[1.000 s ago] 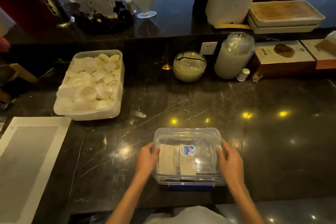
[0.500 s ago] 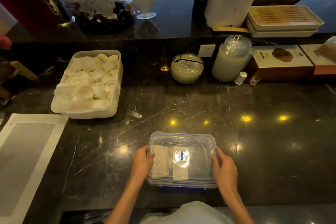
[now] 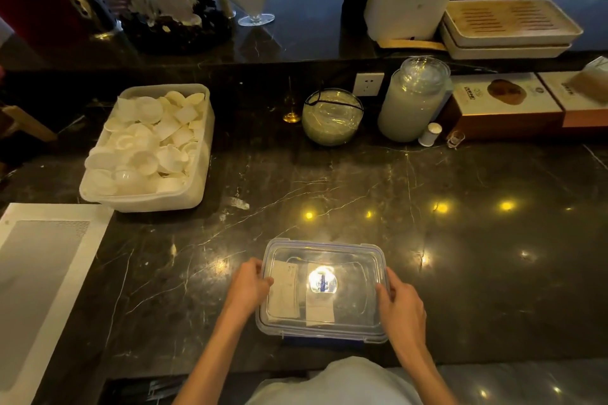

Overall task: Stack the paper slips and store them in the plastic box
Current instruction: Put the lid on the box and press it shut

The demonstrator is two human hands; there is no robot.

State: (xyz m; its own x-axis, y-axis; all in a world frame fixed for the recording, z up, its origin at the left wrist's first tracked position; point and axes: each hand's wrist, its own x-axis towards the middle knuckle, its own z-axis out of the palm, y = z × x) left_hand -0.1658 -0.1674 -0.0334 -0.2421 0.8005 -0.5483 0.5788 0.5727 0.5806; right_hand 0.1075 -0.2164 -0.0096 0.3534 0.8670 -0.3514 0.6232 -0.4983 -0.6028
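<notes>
A clear plastic box with its lid on sits near the front edge of the dark marble counter. Through the lid I see white paper slips lying flat inside, one with a blue mark under a light glare. My left hand grips the box's left side, fingers curled over the rim. My right hand holds the right side the same way.
A white tub of small white cups stands at the left. Behind are a glass bowl, a tall lidded jar, cardboard boxes and stacked trays. A white-framed grey mat lies front left.
The box with both hands on it has shifted slightly toward me and left in view. The light glare now sits over the blue mark.
</notes>
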